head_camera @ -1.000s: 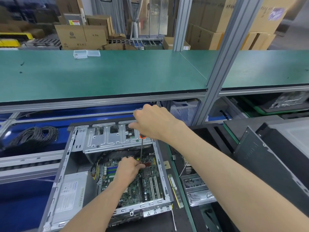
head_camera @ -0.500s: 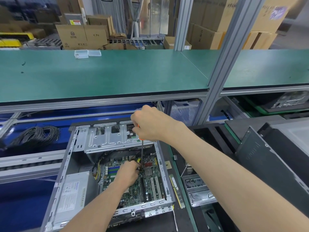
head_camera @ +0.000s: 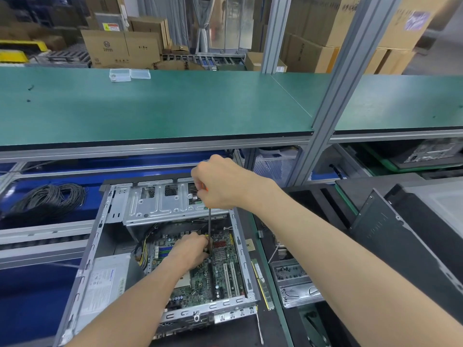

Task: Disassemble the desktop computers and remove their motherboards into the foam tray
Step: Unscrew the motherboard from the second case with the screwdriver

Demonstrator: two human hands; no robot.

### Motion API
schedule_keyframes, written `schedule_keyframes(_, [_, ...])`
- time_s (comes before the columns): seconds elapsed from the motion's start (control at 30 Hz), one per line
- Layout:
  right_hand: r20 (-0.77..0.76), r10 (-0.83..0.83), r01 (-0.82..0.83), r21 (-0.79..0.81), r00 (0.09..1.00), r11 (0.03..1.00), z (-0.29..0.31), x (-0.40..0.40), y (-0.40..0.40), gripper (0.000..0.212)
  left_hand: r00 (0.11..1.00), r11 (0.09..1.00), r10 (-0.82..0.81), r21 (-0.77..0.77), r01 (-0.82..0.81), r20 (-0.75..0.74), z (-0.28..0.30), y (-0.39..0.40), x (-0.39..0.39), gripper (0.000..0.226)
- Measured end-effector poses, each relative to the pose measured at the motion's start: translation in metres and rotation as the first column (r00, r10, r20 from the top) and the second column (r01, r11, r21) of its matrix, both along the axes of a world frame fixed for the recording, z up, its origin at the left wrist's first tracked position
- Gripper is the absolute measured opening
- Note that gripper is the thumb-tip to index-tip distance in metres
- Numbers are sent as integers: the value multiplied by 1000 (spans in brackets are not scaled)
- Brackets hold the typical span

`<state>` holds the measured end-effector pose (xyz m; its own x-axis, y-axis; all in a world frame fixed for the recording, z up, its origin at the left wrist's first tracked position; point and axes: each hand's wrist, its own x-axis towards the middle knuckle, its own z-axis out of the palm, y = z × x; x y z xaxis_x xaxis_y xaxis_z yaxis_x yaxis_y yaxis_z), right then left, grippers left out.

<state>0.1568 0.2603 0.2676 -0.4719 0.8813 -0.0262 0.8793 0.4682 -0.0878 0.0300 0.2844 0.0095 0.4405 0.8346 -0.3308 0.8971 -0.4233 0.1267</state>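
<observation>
Above the open computer case (head_camera: 105, 246), the right hand (head_camera: 220, 182) is wrapped round a screwdriver (head_camera: 209, 221), shaft upright, tip directed straight down. Directly below, the left hand (head_camera: 190, 251) pinches the shaft near the tip, against the motherboard (head_camera: 223, 269), seated inside.

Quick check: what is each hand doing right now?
Left hand: fingers curled at the screwdriver tip on the motherboard; hold unclear.
Right hand: grips the screwdriver handle.
</observation>
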Motion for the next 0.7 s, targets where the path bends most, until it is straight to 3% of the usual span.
schedule_keyframes(0.13, [-109,90,-99,-80,990,992,4,7,-3,25,1000,1000,-8,7,8,0,-2,1,1,29])
schedule_keyframes(0.2, [-64,31,-29,18,997,999,2,7,-4,21,1000,1000,-13,12,13,0,-4,3,1,29])
schedule_keyframes(0.3, [45,-143,136,130,989,982,0,7,-3,33,999,999,-38,21,38,-4,-6,6,2,29])
schedule_keyframes(0.43, [-6,-9,9,-32,1000,999,3,14,1,6,998,998,-63,22,63,-13,-9,11,3,30])
schedule_keyframes(0.53, [-100,64,-75,-105,993,992,5,21,-2,24,997,997,-74,1,74,-6,-10,15,3,31])
schedule_keyframes(0.7, [15,-122,121,66,992,991,-1,16,-2,31,998,997,-70,-26,70,0,-7,18,4,33])
